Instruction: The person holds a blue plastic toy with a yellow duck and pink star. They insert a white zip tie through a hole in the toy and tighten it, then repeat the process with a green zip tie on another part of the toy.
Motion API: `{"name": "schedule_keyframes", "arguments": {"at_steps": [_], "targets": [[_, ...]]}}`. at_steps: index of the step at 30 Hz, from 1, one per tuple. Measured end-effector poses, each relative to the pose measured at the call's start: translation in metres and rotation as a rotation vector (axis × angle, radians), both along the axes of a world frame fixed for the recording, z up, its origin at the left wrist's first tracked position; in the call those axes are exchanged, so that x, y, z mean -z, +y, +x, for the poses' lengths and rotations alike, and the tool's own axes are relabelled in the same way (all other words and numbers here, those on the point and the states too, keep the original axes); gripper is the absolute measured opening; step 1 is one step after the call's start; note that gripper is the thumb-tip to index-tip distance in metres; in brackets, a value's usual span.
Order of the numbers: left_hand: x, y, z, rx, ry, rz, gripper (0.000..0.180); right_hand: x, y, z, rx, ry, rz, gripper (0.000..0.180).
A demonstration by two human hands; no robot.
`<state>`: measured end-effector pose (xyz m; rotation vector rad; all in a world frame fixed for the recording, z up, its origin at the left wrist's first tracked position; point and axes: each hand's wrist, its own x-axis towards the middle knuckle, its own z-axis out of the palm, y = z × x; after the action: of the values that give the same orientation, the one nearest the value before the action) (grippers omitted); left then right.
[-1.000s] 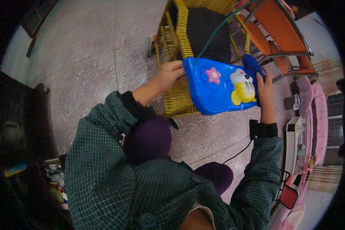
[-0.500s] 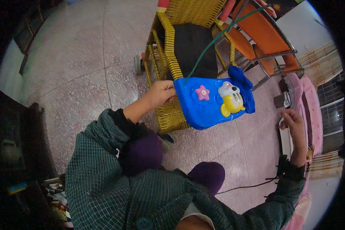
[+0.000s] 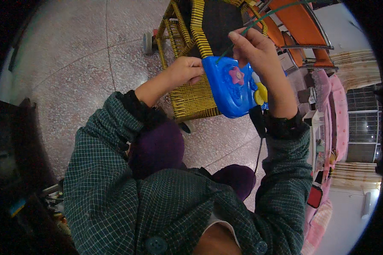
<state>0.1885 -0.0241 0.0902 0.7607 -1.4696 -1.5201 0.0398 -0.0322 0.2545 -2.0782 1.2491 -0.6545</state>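
A yellow-and-black woven child's chair (image 3: 191, 100) stands in front of me with a blue plastic tray (image 3: 227, 100) across it. The tray carries a pink star (image 3: 236, 75) and a yellow animal figure (image 3: 261, 94), partly hidden by my right forearm. From the tray's far left corner a thin green strip (image 3: 273, 12) rises to the upper right. My right hand (image 3: 257, 49) is above the tray, thumb and fingers closed around the strip. At the tray's left edge, my left hand (image 3: 185, 72) has its fingers curled together; what they pinch is hidden.
Orange folding chairs (image 3: 291, 27) stand at the far right, beyond the woven chair. Pink bedding (image 3: 338, 110) lines the right side. A small wheel (image 3: 147, 43) sits at the woven chair's left. My purple-clad knees (image 3: 157, 144) are close below the tray.
My right hand has come from the far right to the green strip and closed on it. The chair and tray sit higher in view; my left hand stays by the tray's left edge.
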Motion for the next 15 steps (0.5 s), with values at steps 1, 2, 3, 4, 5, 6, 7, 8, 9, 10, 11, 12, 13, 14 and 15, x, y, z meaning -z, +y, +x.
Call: {"name": "schedule_keyframes", "arguments": {"at_steps": [1,2,3,4,5,6,7,8,9,10,11,12,13,14,15], "targets": [[0.002,-0.002,0.0,0.016,-0.008,-0.007,0.017,0.002,-0.002,0.003,0.013,0.005,-0.028,0.026],[0.005,-0.003,-0.002,-0.013,0.004,-0.03,0.016,0.003,-0.003,0.005,0.013,0.017,-0.04,0.024],[0.008,-0.004,-0.004,-0.041,0.015,-0.053,0.016,0.004,-0.005,0.005,0.06,0.052,-0.051,0.023],[0.012,-0.006,-0.005,-0.05,0.039,-0.067,0.017,0.007,-0.006,0.004,0.009,0.025,-0.07,0.022],[0.015,-0.008,-0.007,-0.051,0.05,-0.099,0.019,0.009,-0.007,0.002,0.004,0.022,-0.088,0.022],[0.017,-0.011,-0.008,-0.031,0.075,-0.121,0.021,0.011,-0.007,0.0,-0.01,0.015,-0.106,0.022],[0.019,-0.014,-0.008,-0.01,0.095,-0.126,0.023,0.014,-0.007,-0.002,-0.022,-0.029,-0.092,0.022],[0.021,-0.016,-0.008,-0.046,0.071,-0.206,0.022,0.016,-0.008,-0.005,-0.041,-0.077,-0.077,0.022],[0.022,-0.019,-0.008,-0.082,0.046,-0.271,0.02,0.017,-0.008,-0.007,-0.076,-0.136,-0.067,0.022],[0.023,-0.02,-0.008,-0.117,0.017,-0.335,0.018,0.019,-0.008,-0.008,-0.046,-0.15,-0.036,0.021],[0.023,-0.021,-0.007,-0.13,-0.01,-0.366,0.018,0.02,-0.008,-0.009,-0.031,-0.175,-0.009,0.02],[0.023,-0.022,-0.005,-0.141,-0.042,-0.395,0.018,0.021,-0.008,-0.009,-0.029,-0.211,0.018,0.019],[0.022,-0.021,-0.005,-0.149,-0.073,-0.424,0.017,0.022,-0.007,-0.01,-0.014,-0.22,0.038,0.019],[0.021,-0.021,-0.004,-0.14,-0.078,-0.413,0.017,0.022,-0.007,-0.01,-0.016,-0.24,0.056,0.019],[0.02,-0.02,-0.004,-0.133,-0.084,-0.404,0.017,0.022,-0.006,-0.01,0.014,-0.256,0.066,0.018]]}}
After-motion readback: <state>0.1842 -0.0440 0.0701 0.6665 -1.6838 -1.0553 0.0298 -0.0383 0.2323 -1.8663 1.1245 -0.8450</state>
